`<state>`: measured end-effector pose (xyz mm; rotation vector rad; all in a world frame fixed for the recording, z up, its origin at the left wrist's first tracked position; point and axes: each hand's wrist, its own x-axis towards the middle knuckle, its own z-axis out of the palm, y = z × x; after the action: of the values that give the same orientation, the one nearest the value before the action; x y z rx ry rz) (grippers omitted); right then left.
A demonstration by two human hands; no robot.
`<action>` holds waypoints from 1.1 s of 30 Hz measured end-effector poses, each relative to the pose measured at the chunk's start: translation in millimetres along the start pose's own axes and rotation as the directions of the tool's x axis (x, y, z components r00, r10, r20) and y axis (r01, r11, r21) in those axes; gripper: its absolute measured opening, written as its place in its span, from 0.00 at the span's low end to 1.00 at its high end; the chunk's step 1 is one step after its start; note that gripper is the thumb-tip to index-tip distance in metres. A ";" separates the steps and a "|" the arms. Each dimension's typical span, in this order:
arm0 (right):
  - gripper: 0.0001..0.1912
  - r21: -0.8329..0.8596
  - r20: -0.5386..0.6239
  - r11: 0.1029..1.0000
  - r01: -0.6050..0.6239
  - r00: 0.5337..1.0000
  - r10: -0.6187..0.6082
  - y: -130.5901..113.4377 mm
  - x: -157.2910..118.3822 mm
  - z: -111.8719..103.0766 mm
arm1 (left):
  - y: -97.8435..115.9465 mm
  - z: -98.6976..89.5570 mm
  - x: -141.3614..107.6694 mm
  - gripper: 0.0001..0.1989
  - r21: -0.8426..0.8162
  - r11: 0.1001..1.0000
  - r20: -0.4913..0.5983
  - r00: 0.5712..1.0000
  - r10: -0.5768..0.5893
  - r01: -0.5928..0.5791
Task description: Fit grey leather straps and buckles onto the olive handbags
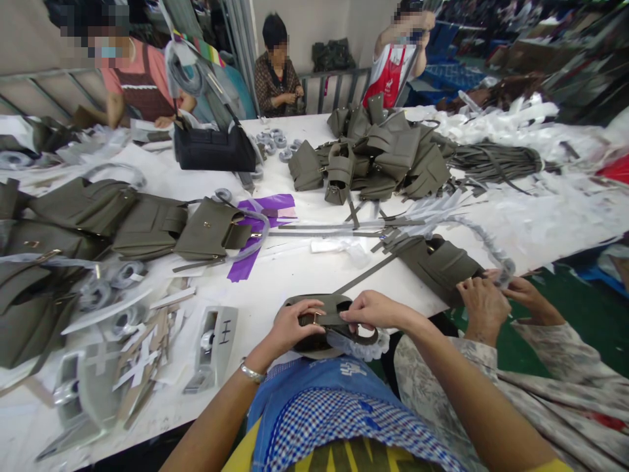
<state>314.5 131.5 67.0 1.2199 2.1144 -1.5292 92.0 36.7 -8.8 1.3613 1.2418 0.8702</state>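
An olive-green bag (pixel 307 345) lies at the table's front edge, against my blue apron. My left hand (pixel 299 322) is closed on its left part, fingers and thumb around a small gold-coloured buckle (pixel 317 318). My right hand (pixel 368 310) pinches an olive strap (pixel 334 318) just right of the buckle. Clear bubbly wrapping (pixel 366 347) hangs at the bag's right side. The underside of the bag is hidden.
Olive bags (pixel 147 226) fill the left side, with another pile (pixel 383 154) at the back. Two tape dispensers (pixel 211 341) (pixel 88 387) stand front left. At right, a co-worker's hands (pixel 484 301) hold an olive bag (pixel 437 265). Other people sit across the table.
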 end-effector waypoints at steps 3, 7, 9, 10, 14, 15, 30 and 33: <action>0.25 -0.209 -0.070 0.977 0.032 0.996 -0.047 -8.8 12.6 8.9 | 0.7 2.3 0.2 0.28 0.009 1.000 0.000 1.000 0.019 -0.019; 0.26 -0.546 -0.300 0.830 0.115 0.898 -0.322 -20.1 19.5 30.2 | -1.8 0.7 2.9 0.25 0.009 0.999 -0.033 0.999 0.039 -0.038; 0.31 -0.601 -0.271 0.781 0.171 0.876 -0.400 -22.8 22.4 38.8 | -2.0 -0.4 4.7 0.23 0.032 0.999 -0.062 0.997 0.045 -0.043; 0.30 -0.610 -0.252 0.773 0.176 0.882 -0.399 -23.3 24.2 41.6 | -1.4 -1.0 5.4 0.22 0.062 0.997 -0.085 0.996 0.041 -0.036; 0.18 -0.622 -0.230 0.769 0.148 0.904 -0.360 -20.0 30.3 42.0 | 1.9 -11.5 1.1 0.18 0.211 0.976 -0.163 0.986 -0.012 0.047; 0.17 -0.624 -0.230 0.767 0.152 0.902 -0.366 -18.7 30.6 40.0 | 1.3 -18.7 -2.7 0.17 0.236 0.969 -0.178 0.984 -0.031 0.074; 0.14 -0.669 -0.247 0.743 0.028 0.934 -0.258 -21.7 28.2 22.2 | -76.1 -121.9 -80.9 0.14 0.347 0.770 -0.581 0.767 -0.271 0.535; 0.15 -0.647 -0.234 0.762 0.039 0.940 -0.247 -18.5 27.5 15.9 | -82.1 -124.9 -89.6 0.13 0.399 0.716 -0.588 0.759 -0.279 0.572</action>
<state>279.8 128.9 55.2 1.0888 2.6569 -0.5515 -62.5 -30.2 -53.9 1.2051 2.2677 0.5182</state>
